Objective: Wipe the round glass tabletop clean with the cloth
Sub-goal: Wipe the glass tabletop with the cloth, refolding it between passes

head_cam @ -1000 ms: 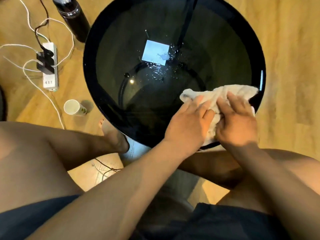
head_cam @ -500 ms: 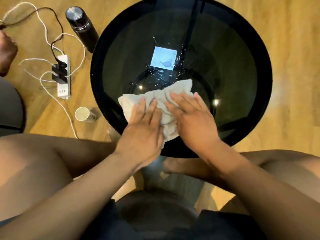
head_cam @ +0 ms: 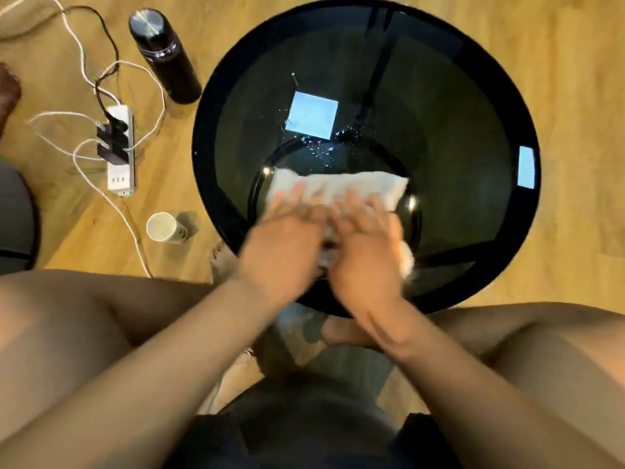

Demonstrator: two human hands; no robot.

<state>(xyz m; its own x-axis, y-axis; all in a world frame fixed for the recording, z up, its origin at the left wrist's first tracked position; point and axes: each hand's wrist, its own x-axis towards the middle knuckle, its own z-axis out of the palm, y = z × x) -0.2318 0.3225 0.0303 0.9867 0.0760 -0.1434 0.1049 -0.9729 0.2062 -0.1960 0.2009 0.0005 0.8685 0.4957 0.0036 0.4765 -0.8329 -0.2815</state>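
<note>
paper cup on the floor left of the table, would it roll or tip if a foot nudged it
The paper cup already lies on its side, so it has nothing left to tip and would probably roll. It looks empty and light, so a nudge might send it toward the white cable beside it.

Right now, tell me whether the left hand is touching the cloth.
Touching. The head view shows the left hand pressed flat on the cloth, fingers overlapping its near edge, beside the right hand.

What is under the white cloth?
The cloth lies flat on the round glass tabletop, with the left hand and right hand pressing on top of it. Water droplets show just beyond it. Any wetness beneath it is covered.
</note>
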